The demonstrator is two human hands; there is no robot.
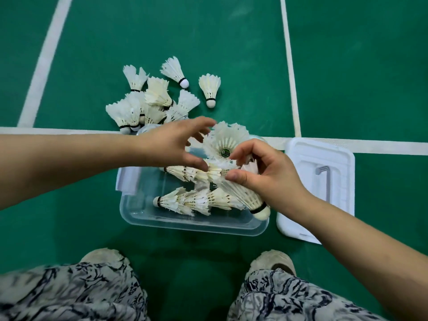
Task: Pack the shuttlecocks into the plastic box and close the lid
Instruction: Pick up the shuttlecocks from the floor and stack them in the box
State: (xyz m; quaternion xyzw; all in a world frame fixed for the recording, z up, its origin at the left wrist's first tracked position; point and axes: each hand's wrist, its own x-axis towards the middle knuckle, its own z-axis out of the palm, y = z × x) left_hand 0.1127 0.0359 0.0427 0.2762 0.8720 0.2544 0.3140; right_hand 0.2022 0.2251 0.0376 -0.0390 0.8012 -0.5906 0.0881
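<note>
The plastic box point(194, 225) sits open on the green floor point(231, 54), its lid point(298, 158) laid flat just beside it. The right hand point(268, 174) pinches a nested stack point(240, 195) over the box, likely to save room. The left hand point(171, 144), apart from the right, arches round an open-skirted shuttlecock point(225, 142); whether it grips cannot be told. Two nested rows point(185, 201) lie inside, and a loose pile point(148, 105) waits beyond.

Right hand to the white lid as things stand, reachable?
Likely yes: the lid lies on the floor just beside the plastic box, nothing between. But the right hand grips a shuttlecock stack, so it must release that first.
</note>
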